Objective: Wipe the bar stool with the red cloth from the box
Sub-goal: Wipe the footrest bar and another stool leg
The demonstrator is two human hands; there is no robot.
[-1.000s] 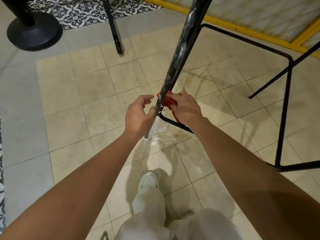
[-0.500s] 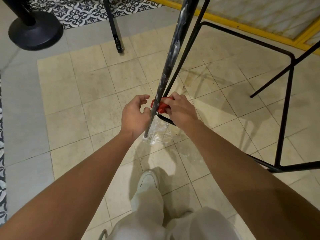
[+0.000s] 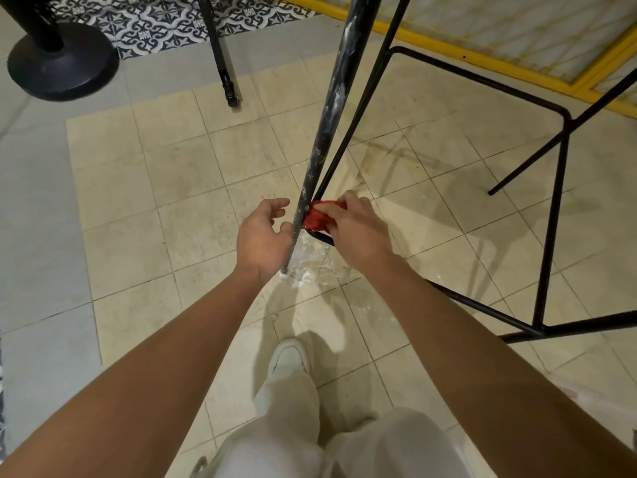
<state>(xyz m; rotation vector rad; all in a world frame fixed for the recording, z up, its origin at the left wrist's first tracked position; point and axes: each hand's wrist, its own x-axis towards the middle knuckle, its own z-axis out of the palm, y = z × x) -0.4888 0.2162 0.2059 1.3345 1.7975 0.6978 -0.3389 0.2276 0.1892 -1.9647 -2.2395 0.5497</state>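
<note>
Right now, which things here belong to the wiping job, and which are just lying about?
In the job:
red cloth, gripped by the right hand
bar stool, cloth pressed low against its white-streaked leg
left hand, open beside that leg

Just about:
round black base
thin black leg
patterned tiles
yellow frame

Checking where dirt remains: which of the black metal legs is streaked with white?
The thick leg beside the red cloth; the thinner legs look plain black.
</note>
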